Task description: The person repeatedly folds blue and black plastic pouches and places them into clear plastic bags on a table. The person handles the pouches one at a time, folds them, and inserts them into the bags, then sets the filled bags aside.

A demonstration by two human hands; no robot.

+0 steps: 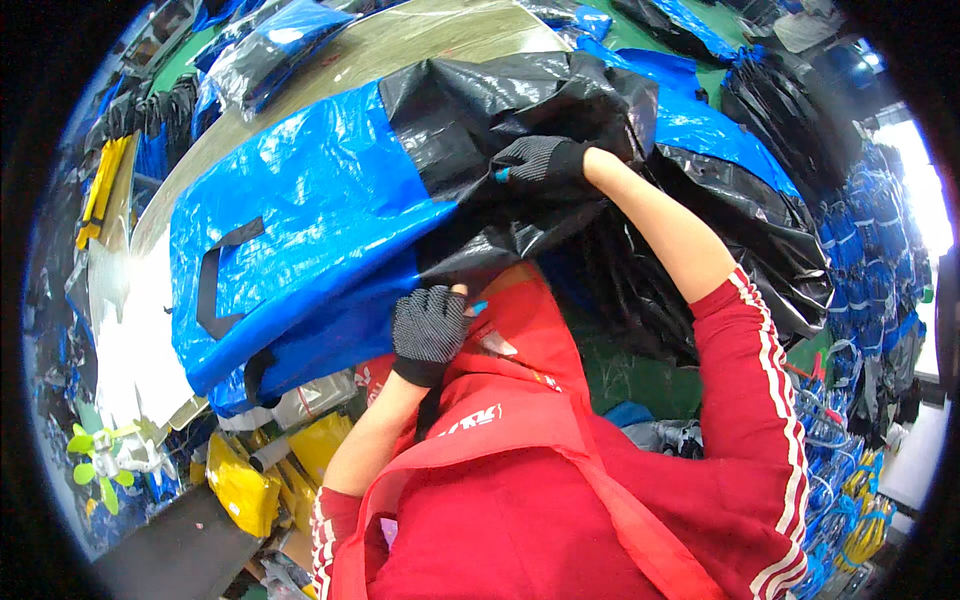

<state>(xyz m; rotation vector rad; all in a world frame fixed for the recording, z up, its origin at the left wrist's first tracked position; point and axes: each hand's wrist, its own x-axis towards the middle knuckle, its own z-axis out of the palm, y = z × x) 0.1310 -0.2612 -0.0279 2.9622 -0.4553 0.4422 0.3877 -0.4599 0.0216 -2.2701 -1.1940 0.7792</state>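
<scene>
Bag's long axis runs from lower left up to the right — both gloved hands on it.
Left hand (430, 330) pinches the near edge of the blue-and-black bag (300, 200); right hand (540, 160) clamps black liner farther up-right.

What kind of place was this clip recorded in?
Probably a bag-making or packing workshop. Gloved hands, left and right, handle a blue and black woven bag on a worktable; bundles of similar blue bags hang at the right, and more pieces lie beyond.

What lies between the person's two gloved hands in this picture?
In the head view, crumpled black plastic sheet of the blue bag spans from the left hand to the right hand.
</scene>
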